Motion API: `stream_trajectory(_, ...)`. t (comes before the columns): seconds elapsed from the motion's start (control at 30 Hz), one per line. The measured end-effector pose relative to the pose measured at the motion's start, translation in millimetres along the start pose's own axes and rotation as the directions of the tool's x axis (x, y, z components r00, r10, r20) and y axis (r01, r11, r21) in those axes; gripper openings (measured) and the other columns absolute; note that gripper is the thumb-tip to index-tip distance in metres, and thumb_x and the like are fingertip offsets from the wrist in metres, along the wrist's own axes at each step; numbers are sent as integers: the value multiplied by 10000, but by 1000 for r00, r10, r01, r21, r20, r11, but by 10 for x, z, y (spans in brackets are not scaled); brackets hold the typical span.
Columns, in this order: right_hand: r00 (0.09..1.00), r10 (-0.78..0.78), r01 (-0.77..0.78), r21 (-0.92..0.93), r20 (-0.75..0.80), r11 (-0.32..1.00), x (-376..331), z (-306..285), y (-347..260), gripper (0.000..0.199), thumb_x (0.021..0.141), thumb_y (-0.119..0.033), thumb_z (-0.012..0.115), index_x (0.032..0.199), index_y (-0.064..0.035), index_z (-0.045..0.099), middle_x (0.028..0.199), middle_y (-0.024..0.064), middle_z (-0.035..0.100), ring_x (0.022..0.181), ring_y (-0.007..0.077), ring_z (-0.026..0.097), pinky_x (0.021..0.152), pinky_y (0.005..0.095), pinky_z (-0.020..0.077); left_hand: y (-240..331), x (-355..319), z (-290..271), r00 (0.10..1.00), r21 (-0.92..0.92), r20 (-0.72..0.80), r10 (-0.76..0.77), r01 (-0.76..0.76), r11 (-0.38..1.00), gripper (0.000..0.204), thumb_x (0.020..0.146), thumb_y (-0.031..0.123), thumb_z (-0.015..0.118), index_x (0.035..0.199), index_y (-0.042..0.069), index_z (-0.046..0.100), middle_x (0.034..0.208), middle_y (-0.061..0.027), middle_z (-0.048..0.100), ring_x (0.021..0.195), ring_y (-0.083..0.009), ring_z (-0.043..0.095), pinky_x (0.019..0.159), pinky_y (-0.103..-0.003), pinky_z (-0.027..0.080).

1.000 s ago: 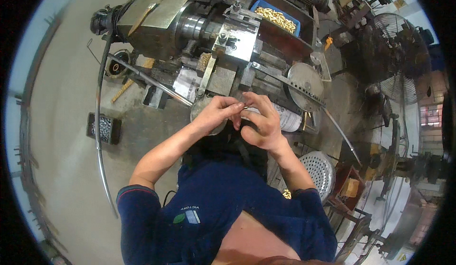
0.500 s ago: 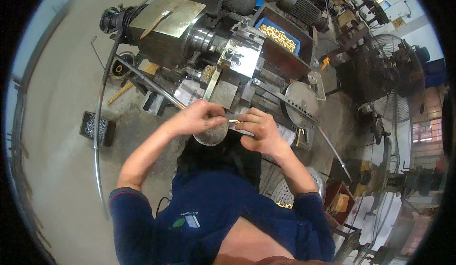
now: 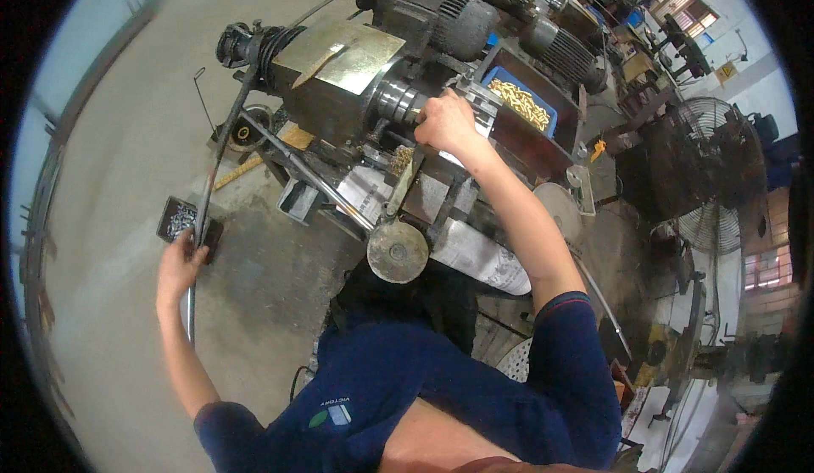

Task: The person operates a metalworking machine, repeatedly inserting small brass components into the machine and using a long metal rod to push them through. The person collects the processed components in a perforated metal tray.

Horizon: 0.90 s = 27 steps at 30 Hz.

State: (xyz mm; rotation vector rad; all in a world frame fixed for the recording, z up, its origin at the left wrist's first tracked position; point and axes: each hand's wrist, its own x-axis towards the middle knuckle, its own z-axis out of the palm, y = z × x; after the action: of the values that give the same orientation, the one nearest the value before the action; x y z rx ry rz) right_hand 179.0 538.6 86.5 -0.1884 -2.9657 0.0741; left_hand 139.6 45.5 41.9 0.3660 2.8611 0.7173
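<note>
A small bench lathe stands ahead of me, its steel chuck facing right. My right hand is at the front of the chuck, fingers pinched together. The fingers cover whatever they hold there. Out to the left, my left hand is closed round a long metal lever that slants down from the lathe's left end. Below my right forearm, a round grey disc sits at the near side of the machine.
A blue tray of small brass parts sits in a box behind the lathe. A dark bin of grey metal pieces stands near my left hand. A motor is behind the headstock, and a large fan stands at right.
My hands were together above the disc with a small brass piece between them. The right has moved up to the chuck; the left has moved out left onto the lever.
</note>
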Motion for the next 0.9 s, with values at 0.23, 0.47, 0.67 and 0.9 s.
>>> stream_trajectory(0.23, 998, 61, -63, 195, 16, 979, 22, 133, 75, 292, 527, -194, 593, 786, -120, 705, 753, 144, 642, 855, 305, 564, 791, 352, 460, -175, 46, 385, 985, -31, -86, -150, 147, 989, 440, 725, 196, 668, 1065, -47, 531, 883, -247, 598, 832, -388, 574, 738, -397, 451)
stream_trajectory(0.47, 993, 80, -102, 308, 85, 946, 88, 162, 76, 291, 529, -198, 593, 785, -106, 696, 750, 180, 632, 750, 322, 615, 700, 371, 493, 13, 54, 327, 980, 97, -168, -109, 127, 987, 467, 731, 203, 654, 1103, -44, 517, 919, -265, 586, 906, -396, 559, 765, -419, 453)
stream_trajectory(0.67, 989, 65, -108, 347, 132, 931, 153, 94, -34, 273, 519, -195, 583, 745, -80, 686, 727, 180, 625, 726, 328, 610, 680, 369, 491, -156, 152, 374, 976, 187, -192, -99, 136, 973, 381, 743, 183, 628, 1055, -22, 549, 848, -241, 599, 837, -391, 572, 729, -440, 454)
stream_trajectory(0.9, 988, 69, -111, 322, 141, 940, 198, 73, -75, 244, 513, -190, 562, 665, -34, 670, 645, 190, 606, 654, 348, 603, 658, 373, 496, -713, 541, 36, 965, 486, -249, -79, 195, 852, 216, 682, 141, 624, 867, 38, 586, 759, -178, 605, 748, -320, 597, 664, -409, 474)
